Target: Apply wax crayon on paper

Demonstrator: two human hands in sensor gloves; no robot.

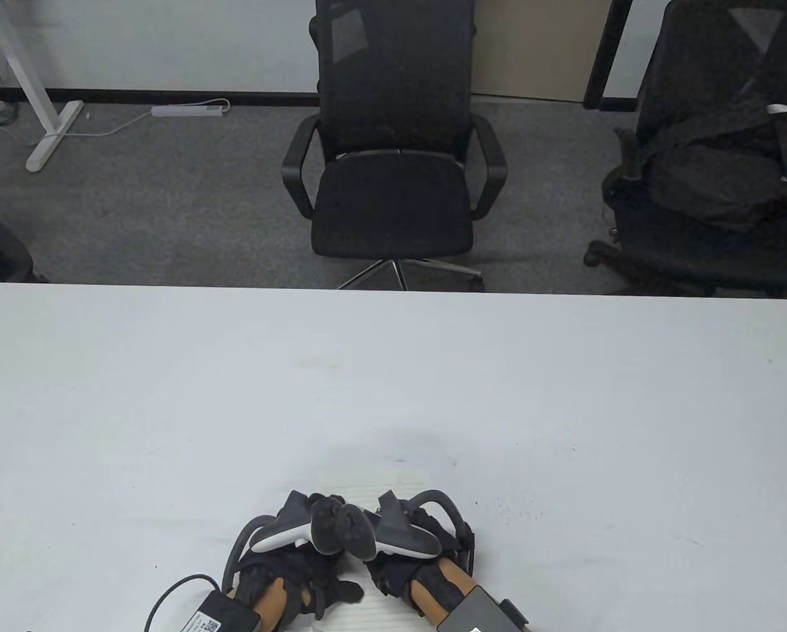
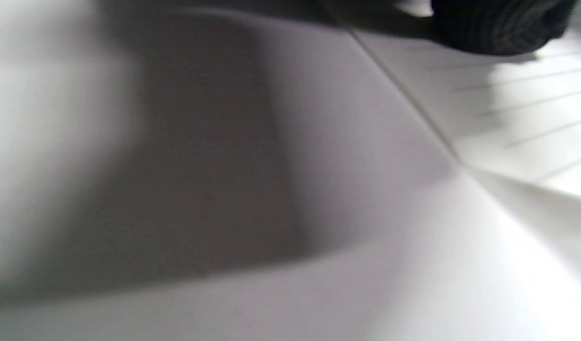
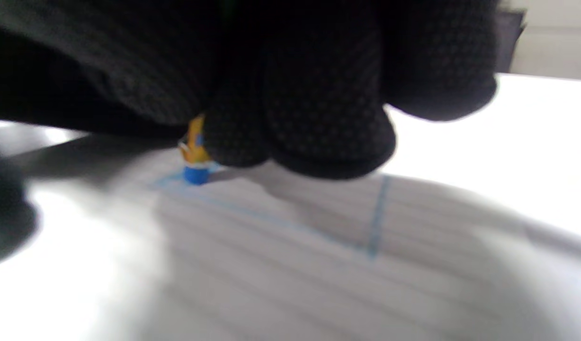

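- Lying at the near edge of the white rectangular table (image 1: 169,395): a sheet of white lined paper (image 1: 360,484), mostly covered by both hands.
- Right hand (image 1: 426,566), black sensor glove, grey-and-white tracker on its back: fingers (image 3: 318,118) bunched narrow around a short blue wax crayon with a yellow-orange wrapper (image 3: 195,161); crayon upright, blue tip touching the paper.
- Marks: thin blue crayon lines (image 3: 375,218) on the paper, one running from the crayon tip toward a corner, one rising from that corner.
- Left hand (image 1: 288,573), black sensor glove, matching tracker: just beside the right hand; one dark fingertip (image 2: 498,26) rests on the paper near its edge. How wide the other fingers lie, cannot tell.
- Beyond the table: black mesh office chair (image 1: 393,164) on grey carpet; second black chair (image 1: 716,164) loaded with a dark bag, far right.
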